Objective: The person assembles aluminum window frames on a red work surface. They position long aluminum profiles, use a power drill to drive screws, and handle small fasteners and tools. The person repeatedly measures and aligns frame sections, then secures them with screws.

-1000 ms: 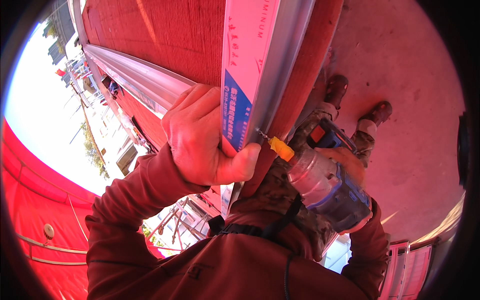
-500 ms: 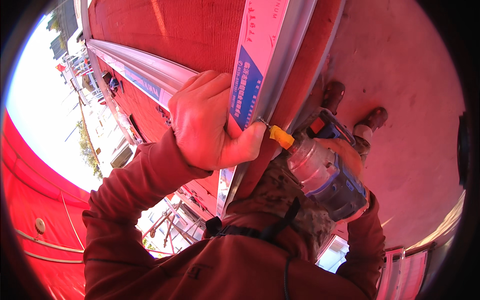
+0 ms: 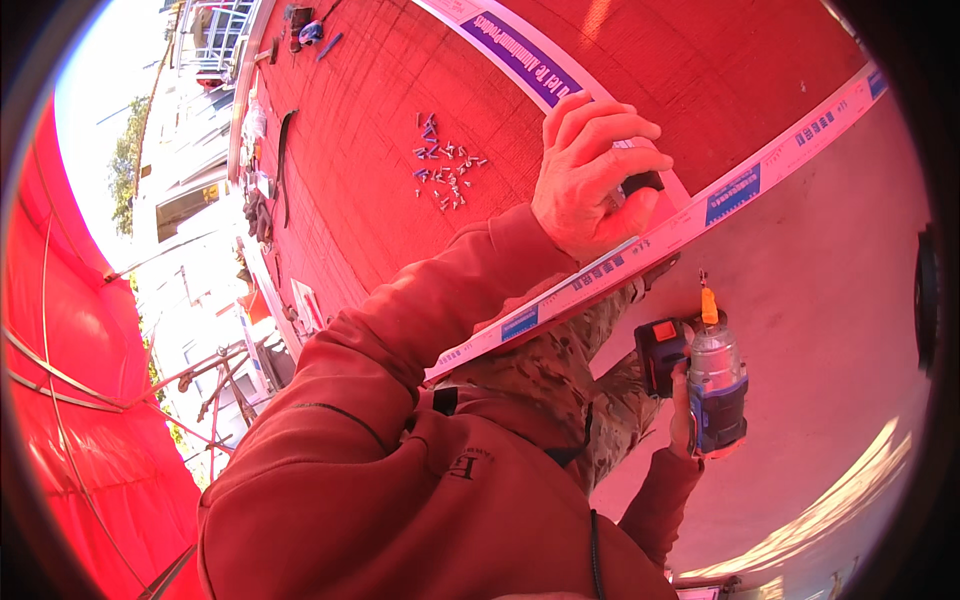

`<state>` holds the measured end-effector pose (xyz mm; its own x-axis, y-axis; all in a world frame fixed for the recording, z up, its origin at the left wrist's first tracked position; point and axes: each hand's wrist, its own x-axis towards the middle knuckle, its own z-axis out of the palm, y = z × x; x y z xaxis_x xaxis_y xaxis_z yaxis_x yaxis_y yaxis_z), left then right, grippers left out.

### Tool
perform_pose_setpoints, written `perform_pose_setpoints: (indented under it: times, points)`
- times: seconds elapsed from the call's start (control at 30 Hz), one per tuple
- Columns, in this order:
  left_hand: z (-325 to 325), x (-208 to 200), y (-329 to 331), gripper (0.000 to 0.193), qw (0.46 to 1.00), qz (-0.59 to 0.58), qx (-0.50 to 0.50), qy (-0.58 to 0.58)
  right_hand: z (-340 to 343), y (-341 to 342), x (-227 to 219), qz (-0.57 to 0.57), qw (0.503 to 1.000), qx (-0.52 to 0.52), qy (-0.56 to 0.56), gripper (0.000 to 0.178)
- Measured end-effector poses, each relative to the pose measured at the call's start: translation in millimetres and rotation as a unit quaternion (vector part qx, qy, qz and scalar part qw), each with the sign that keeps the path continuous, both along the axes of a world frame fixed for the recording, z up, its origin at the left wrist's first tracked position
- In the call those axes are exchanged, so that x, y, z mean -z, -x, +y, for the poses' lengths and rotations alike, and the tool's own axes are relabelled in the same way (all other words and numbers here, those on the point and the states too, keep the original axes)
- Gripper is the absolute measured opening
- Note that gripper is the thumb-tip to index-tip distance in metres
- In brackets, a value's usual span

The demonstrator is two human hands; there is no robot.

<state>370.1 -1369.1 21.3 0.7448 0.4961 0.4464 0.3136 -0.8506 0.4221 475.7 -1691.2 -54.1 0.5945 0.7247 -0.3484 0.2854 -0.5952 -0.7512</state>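
My left hand (image 3: 592, 180) is closed around an aluminium profile (image 3: 520, 52) covered in printed film, close to where it meets a second, longer film-covered profile (image 3: 735, 195). A small dark piece (image 3: 642, 183) shows between its thumb and fingers; I cannot tell what it is. Below the long profile, my right hand (image 3: 682, 412) grips a blue and grey cordless drill (image 3: 718, 395). A yellow-orange sleeve (image 3: 709, 306) sits around its bit, whose tip points away from me and is apart from the profiles.
Several loose screws (image 3: 445, 165) lie scattered on the red work surface (image 3: 385, 240). A tape measure (image 3: 311, 33) and other tools are at its far left edge. Red sheeting (image 3: 80, 400) hangs at left. My camouflage-clad legs (image 3: 540, 365) are under the profile.
The drill has come away from the profile and swung down to the right, its bit now free. My left hand is now at the corner between the profiles, and the view has turned.
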Motion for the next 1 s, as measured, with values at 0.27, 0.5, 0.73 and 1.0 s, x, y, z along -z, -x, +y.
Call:
perform_pose_setpoints:
  times: [0.27, 0.5, 0.73, 1.0]
  points:
    - [103.2, 56.4, 195.8, 0.02, 0.861, 0.047, -0.479, 0.164, -9.6, 16.2, -46.5, 0.2, 0.978, 0.064, 0.012, 0.05]
    - [138.8, 66.1, 275.3, 0.019, 0.828, -0.024, -0.519, 0.21, 5.6, 42.7, -63.1, 0.186, 0.98, 0.063, -0.018, 0.047]
    - [104.1, 60.5, 292.8, 0.018, 0.885, 0.085, -0.357, 0.287, 7.1, 56.1, -72.4, 0.16, 0.986, 0.042, 0.008, 0.046]
    - [83.8, 32.6, 269.4, 0.015, 0.931, 0.228, -0.283, 0.039, 3.9, 73.9, -78.1, 0.149, 0.989, 0.021, 0.007, 0.045]
